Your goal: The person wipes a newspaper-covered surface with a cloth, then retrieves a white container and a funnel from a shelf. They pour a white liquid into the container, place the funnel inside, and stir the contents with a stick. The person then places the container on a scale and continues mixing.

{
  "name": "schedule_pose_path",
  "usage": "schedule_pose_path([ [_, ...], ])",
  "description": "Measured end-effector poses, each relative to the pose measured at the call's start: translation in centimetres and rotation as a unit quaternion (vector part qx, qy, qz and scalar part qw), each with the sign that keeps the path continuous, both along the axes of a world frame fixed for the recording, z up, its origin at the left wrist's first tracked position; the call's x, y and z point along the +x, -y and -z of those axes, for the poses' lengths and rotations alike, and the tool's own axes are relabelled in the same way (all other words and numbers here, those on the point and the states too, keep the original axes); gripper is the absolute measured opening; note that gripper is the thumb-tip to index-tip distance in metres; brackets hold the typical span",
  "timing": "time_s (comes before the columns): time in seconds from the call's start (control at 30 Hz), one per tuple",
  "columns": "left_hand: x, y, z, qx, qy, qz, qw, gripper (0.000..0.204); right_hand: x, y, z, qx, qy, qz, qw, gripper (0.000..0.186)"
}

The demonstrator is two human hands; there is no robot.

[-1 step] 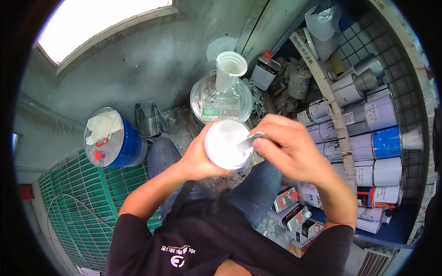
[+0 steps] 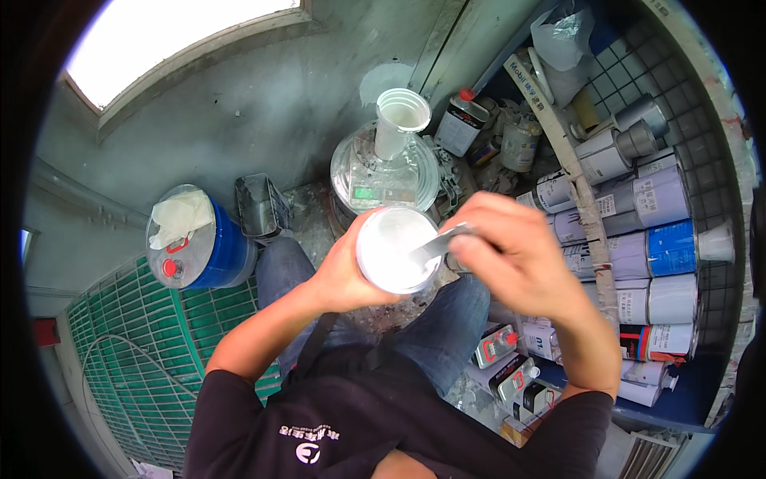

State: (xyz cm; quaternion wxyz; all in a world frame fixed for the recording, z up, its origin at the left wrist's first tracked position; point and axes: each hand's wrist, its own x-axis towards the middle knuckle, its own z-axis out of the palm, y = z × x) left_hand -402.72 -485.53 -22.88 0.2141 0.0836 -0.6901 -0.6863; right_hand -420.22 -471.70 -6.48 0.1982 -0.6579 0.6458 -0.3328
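Observation:
A white cup (image 2: 363,270) with white, paint-like liquid (image 2: 392,239) inside is held in front of me. My left hand (image 2: 338,276) wraps around its left side. In my right hand (image 2: 517,254) is a flat metal spatula (image 2: 444,242), pinched at its upper end. The spatula slants down over the cup's right rim, and its lower end dips into the liquid. Just beyond the cup, a digital scale (image 2: 392,195) with a lit green display rests on a round lidded tub (image 2: 341,177). On the scale stands a clear plastic cup (image 2: 391,142).
Paint cans (image 2: 661,197) lie on their sides in a rack on the right. A metal canister (image 2: 461,124) with a red cap stands at the back. To the left are a blue drum (image 2: 227,254), an open metal tin (image 2: 261,209) and green floor grating (image 2: 152,335).
My right hand has shifted slightly right, and more of the spatula's upper part shows. The left hand and cup stay nearly in place.

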Motion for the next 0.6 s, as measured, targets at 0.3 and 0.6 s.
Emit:
schedule_pose_path([
  [0.3, -0.2, 0.2, 0.2, 0.028, 0.000, -0.002, 1.000, 0.108, 0.1, 0.1, -3.7, -0.050, -0.117, -0.018, 0.992, 0.012],
  [0.6, -0.1, 0.5, -0.7, 0.062, 0.003, 0.034, 0.998, 0.104, -0.7, 0.1, -5.1, -0.070, -0.112, -0.032, 0.991, 0.015],
])
